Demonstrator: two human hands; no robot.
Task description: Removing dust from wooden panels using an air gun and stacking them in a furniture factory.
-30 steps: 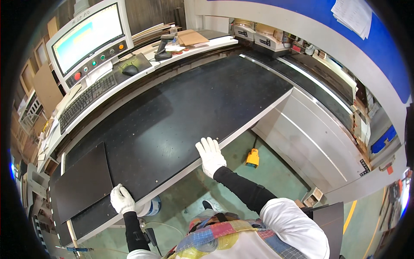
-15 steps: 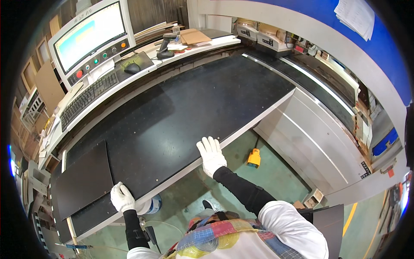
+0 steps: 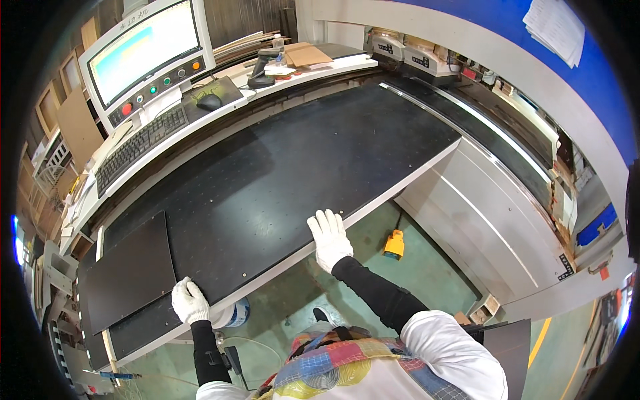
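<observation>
I stand at a large black machine table [image 3: 287, 167] with a pale front edge. My left hand [image 3: 189, 301], in a white glove, rests on that front edge beside the near corner of a dark rectangular panel [image 3: 130, 270] lying flat on the table's left part. My right hand [image 3: 329, 237], also gloved in white, lies flat with fingers spread on the table's front edge near the middle. Neither hand holds anything.
Behind the table stand a monitor with coloured buttons [image 3: 143, 57], a keyboard [image 3: 140, 140] and a mouse [image 3: 209, 101] on a shelf. A yellow foot pedal [image 3: 394, 244] lies on the green floor. A grey sloped machine housing [image 3: 493, 220] runs to the right.
Both hands stay almost where they were on the table's front edge; the view has shifted slightly.
</observation>
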